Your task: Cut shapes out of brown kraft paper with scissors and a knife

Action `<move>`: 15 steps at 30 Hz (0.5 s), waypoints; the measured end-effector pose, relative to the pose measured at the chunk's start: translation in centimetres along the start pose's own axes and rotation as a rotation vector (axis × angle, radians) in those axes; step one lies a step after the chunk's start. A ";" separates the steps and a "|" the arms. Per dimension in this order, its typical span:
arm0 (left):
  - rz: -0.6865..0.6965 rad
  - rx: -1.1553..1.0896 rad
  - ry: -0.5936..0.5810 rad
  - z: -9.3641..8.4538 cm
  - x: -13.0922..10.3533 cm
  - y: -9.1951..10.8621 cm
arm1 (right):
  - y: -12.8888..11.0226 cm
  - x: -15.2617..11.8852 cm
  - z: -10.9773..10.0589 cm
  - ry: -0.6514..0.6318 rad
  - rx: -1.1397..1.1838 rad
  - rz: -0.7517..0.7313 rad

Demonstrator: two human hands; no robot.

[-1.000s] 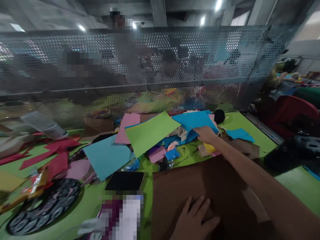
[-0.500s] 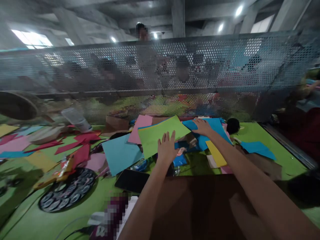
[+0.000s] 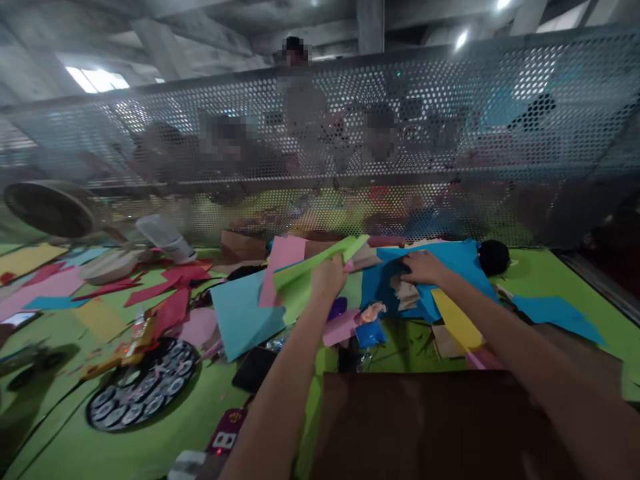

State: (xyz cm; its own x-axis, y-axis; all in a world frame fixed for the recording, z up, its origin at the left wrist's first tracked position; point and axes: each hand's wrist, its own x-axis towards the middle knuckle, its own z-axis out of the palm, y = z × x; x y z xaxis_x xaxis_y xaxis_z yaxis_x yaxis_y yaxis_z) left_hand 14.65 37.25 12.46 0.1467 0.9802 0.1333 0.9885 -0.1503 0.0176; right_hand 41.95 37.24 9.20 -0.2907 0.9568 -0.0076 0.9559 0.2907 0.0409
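My left hand (image 3: 327, 277) is closed on the edge of a green paper sheet (image 3: 297, 283), which bends up at its right end. Blue and yellow edges show beneath that sheet. To the right, my right hand (image 3: 425, 268) lies with slightly bent, parted fingers on a large blue paper sheet (image 3: 455, 257). Close under those fingers is a crumpled brown paper scrap (image 3: 407, 297). A pink paper piece (image 3: 343, 327) and a small shiny blue packet (image 3: 371, 335) lie between my forearms. The light blue sheet (image 3: 245, 313) is left of my left hand.
A perforated metal screen (image 3: 325, 160) stands behind the table, with people beyond it. On the left are a yellow glue gun (image 3: 117, 360), a round black tray of small discs (image 3: 143, 387), a dark phone (image 3: 254, 369) and a white bottle (image 3: 167, 239). A brown board (image 3: 420, 427) lies in front.
My left hand has gone from spread fingers on the green sheet to gripping and bending it. My right hand's fingers have drawn in toward the brown scrap. The view has turned slightly left.
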 end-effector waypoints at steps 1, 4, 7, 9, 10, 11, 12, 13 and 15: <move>-0.039 -0.002 0.026 -0.8 0.4 -0.7 | 0.2 0.0 -0.3 0.002 -0.009 0.003; -0.136 0.002 0.102 -3.4 1.5 -3.0 | 0.0 0.8 -0.9 0.021 -0.018 0.017; -0.197 -0.029 0.201 -5.7 2.1 -5.0 | -1.3 2.1 -0.9 0.068 0.007 0.000; -0.224 -0.072 0.287 -7.0 2.3 -6.1 | -3.0 2.9 -0.6 0.087 0.035 -0.045; -0.235 -0.091 0.327 -7.5 2.4 -6.5 | -4.1 3.4 -0.4 0.085 0.050 -0.077; -0.244 -0.102 0.364 -8.0 2.5 -7.0 | -5.3 3.8 -0.2 0.079 0.064 -0.111; -0.252 -0.111 0.396 -8.5 2.6 -7.4 | -6.5 4.2 0.0 0.074 0.079 -0.147; -0.262 -0.118 0.424 -8.9 2.6 -7.8 | -7.8 4.6 0.3 0.073 0.093 -0.180; -0.287 -0.129 0.475 -9.6 2.7 -8.6 | -10.3 5.5 0.8 0.090 0.122 -0.221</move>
State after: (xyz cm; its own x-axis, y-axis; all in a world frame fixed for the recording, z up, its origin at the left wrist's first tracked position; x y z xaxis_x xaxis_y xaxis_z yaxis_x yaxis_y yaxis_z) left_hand 6.22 39.96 22.19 -0.1890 0.8231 0.5355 0.9694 0.0693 0.2357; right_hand 30.50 39.46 7.97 -0.4898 0.8675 0.0866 0.8653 0.4959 -0.0731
